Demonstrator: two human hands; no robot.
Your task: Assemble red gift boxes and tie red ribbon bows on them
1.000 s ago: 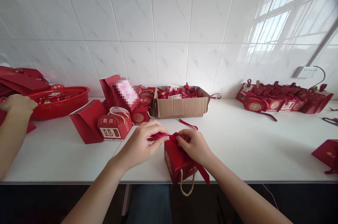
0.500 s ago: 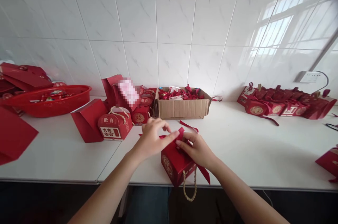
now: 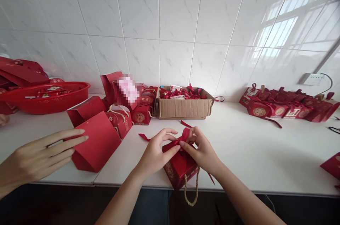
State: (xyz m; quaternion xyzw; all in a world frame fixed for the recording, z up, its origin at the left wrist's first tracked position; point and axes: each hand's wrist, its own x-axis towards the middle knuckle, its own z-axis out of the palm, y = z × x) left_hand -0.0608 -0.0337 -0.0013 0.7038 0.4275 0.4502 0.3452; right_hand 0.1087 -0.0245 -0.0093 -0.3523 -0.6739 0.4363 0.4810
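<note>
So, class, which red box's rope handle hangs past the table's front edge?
The red box between the wearer's left hand and right hand; the other rope-handled boxes sit farther back.

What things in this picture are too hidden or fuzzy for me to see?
All in the head view:
Part of the ribbon: hidden behind fingers of the left hand and right hand.
The pink patch: blurred by pixel blocks.
The red box at far right: cut off by the picture's edge.
The cardboard box's floor: hidden by its front wall.
</note>
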